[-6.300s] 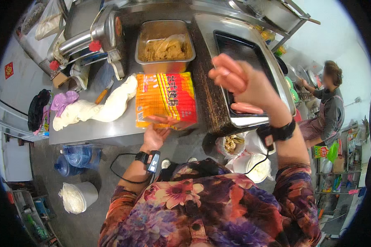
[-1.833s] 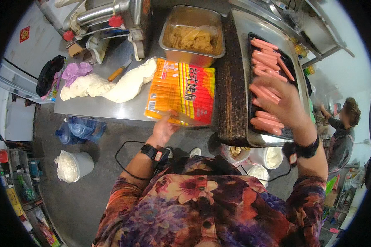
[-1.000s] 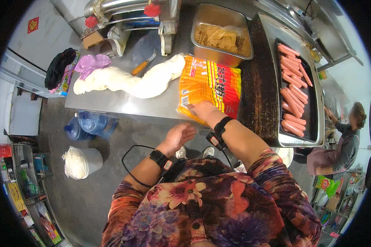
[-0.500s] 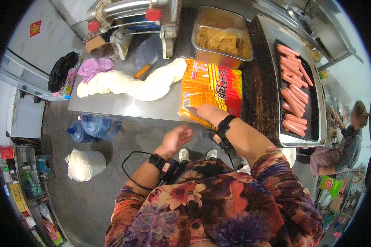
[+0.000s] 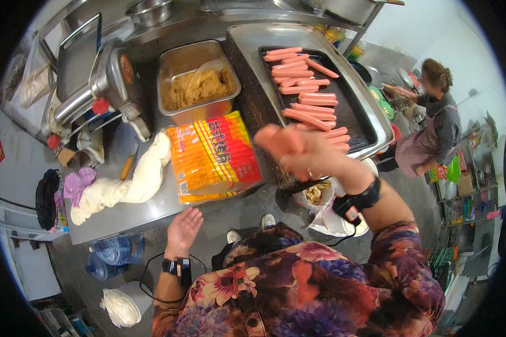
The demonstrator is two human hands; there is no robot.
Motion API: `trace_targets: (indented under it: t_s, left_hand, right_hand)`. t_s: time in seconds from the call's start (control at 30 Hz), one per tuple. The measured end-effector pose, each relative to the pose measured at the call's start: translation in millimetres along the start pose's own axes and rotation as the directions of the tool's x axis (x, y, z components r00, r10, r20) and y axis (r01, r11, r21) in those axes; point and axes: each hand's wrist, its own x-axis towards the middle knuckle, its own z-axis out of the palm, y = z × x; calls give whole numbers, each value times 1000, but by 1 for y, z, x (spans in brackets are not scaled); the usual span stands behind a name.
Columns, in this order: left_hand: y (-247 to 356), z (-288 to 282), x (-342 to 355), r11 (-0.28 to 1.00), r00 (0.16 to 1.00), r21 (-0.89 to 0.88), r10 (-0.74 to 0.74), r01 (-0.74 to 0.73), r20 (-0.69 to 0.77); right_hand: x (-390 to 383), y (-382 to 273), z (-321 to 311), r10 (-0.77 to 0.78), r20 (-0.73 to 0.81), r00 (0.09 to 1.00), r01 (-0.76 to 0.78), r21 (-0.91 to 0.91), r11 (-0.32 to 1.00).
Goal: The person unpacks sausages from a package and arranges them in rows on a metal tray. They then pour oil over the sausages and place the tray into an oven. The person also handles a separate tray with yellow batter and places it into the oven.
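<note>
The packet (image 5: 216,160) is glossy plastic; the bin (image 5: 203,114), shiny metal; the dough (image 5: 147,182), smooth, matt.

Around the left hand (image 5: 185,229) there is open air just in front of the table (image 5: 132,216), whose bare front strip leaves a low path along the dough (image 5: 146,174). Farther in, dough and pack (image 5: 213,157) lie side by side in the way, with the pan (image 5: 205,110) walling off the space behind the pack. The right hand (image 5: 323,163), gripping sausages (image 5: 280,140), has room over the bare right side of the black tray (image 5: 352,112); loose sausages (image 5: 306,118) crowd its left side
</note>
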Motion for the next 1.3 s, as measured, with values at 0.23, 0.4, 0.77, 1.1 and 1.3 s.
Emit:
trace_targets:
  t_s: [0.23,0.4,0.77,1.1,1.3]
  left_hand:
    - [1,38,1,999,998,-15,49,-49,40]
    - [-7,59,-2,997,996,-21,76,-75,36]
    - [-35,40,-29,960,973,-179,199,-217,-113]
    - [-78,44,-54,920,889,-172,273,-353,-368]
    - [-89,47,-61,916,866,-149,286,-373,-410]
  right_hand:
    - [21,16,-83,-51,-389,920,-157,-484,861]
    - [32,26,-121,122,-149,981,-186,-567,803]
    - [109,51,-228,-72,-390,918,-73,-344,936]
    - [200,47,-203,-251,71,965,188,-858,478]
    - [194,38,-228,-37,-158,987,-87,-707,701]
